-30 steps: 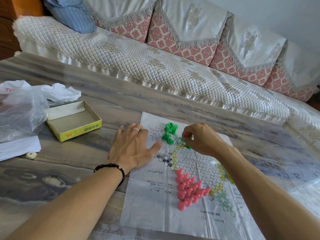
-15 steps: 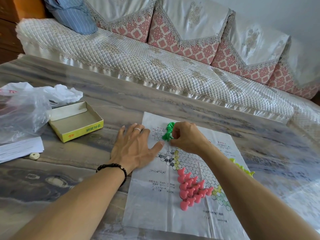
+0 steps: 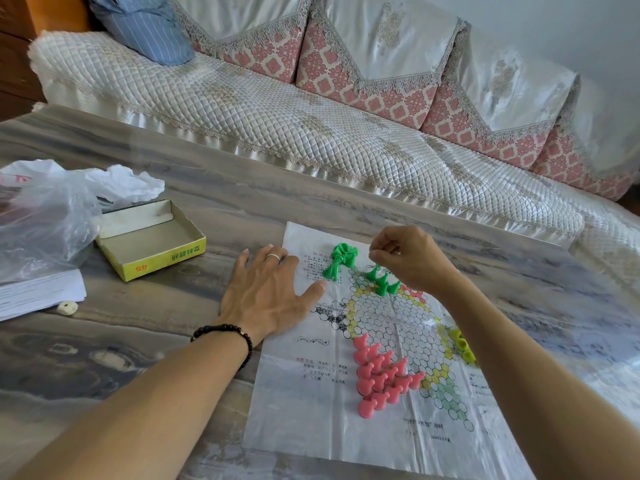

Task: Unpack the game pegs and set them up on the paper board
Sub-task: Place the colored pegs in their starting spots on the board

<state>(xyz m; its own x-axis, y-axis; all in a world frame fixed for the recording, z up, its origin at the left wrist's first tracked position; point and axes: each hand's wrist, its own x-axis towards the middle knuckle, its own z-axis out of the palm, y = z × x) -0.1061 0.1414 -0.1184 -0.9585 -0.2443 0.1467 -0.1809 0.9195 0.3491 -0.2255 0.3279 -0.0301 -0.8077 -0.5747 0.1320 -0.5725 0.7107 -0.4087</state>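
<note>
A: Change noted?
B: The right hand has been lifted from the green heap; three green pegs now stand at the paper board's 12 o'clock point. Whether anything is pinched in its curled grip cannot be told.
A: Left hand?
B: Pressed flat, fingers released, at 9 o'clock. Pink pegs are packed upright at 6; green is judged barely begun.

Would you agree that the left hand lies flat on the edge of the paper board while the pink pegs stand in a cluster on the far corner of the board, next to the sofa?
Not quite. The head view shows the pink pegs clustered on the near part of the paper board, towards the person; the green pegs are at the far end. The left hand does lie flat on the board's edge.
</note>
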